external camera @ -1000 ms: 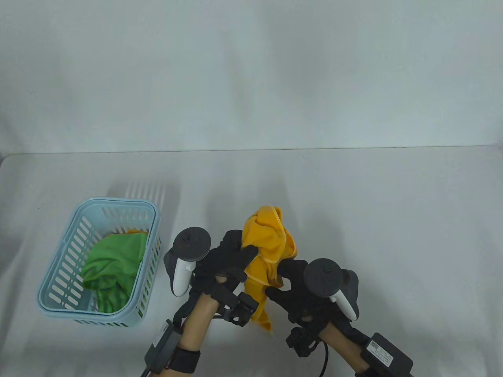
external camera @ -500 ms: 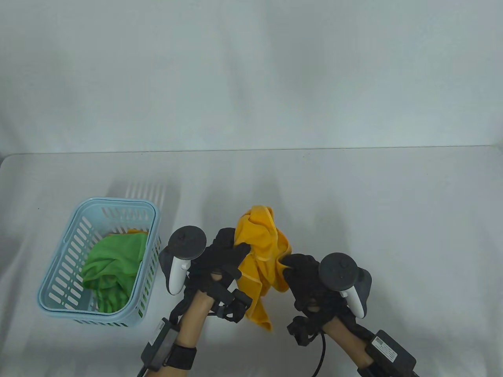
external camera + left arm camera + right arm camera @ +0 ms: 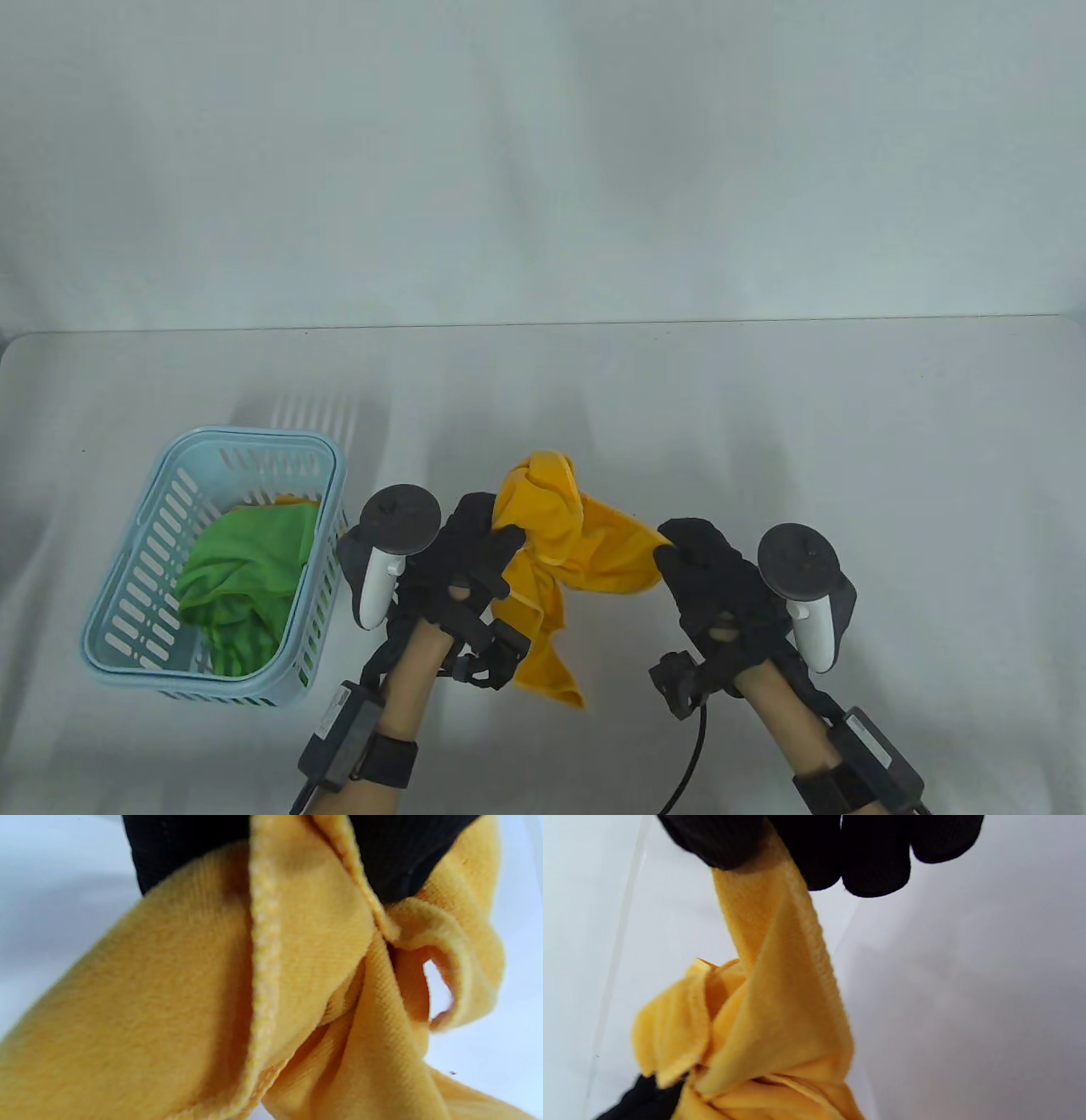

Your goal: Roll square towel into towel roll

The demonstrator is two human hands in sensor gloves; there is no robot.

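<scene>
A crumpled yellow towel [image 3: 577, 552] hangs bunched above the white table [image 3: 764, 407] between both gloved hands. My left hand [image 3: 484, 548] grips a wad of it on the left, and a loose tail droops below to the table. My right hand [image 3: 691, 556] pinches an edge of the towel on the right, stretching a band of cloth between the hands. The left wrist view is filled with yellow towel [image 3: 271, 993] folds under black fingers [image 3: 398, 861]. In the right wrist view the fingers [image 3: 814, 853] pinch a hemmed strip of the towel [image 3: 772, 1005].
A light blue slotted basket [image 3: 136, 611] stands at the left with a green towel [image 3: 246, 569] inside and a bit of orange cloth behind it. The table's far edge meets a pale wall. Cables run from both wrists.
My right hand has moved to the right, pulling an edge of the yellow towel out sideways. My left hand has shifted slightly left and keeps its grip. The towel is more spread out.
</scene>
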